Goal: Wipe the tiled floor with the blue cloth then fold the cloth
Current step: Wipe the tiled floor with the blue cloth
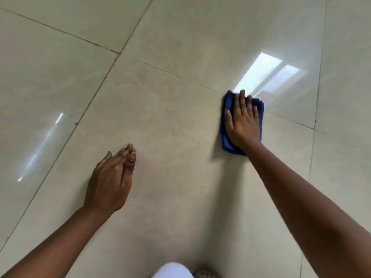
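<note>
**Right palm pressing the blue cloth onto the tiles**

Down on the tiled floor (170, 121), seen from the head camera, a person is reaching out with both bare arms. The landmark is the bright window reflection (265, 75) shining on the glossy tile at upper right.

The blue cloth (225, 127) is lying just below that reflection, its far edge touching the glare's lower tip. It is bunched into a thick folded pad, with layered edges showing at its far right corner. It is sitting across a dark grout line that runs diagonally beneath the reflection.

The right hand (244, 123) is lying flat on top of the cloth, palm down, fingers straight and slightly spread, pointing toward the reflection. The fingers are not curling around the fabric; the hand is pressing it against the tile rather than gripping it. Blue is showing past the hand on the left side, at the near end by the wrist and along the right edge.

The left hand (112, 177) is well away from the reflection, lower and to the left, with nothing in it. Its fingers are extended and held together, relaxed; whether the palm is resting on the tile or hovering just above it is unclear.

Farthest from the reflection, at the bottom edge, a white garment (172, 270) and a speckled shoe (204, 274) are peeking in.
</note>
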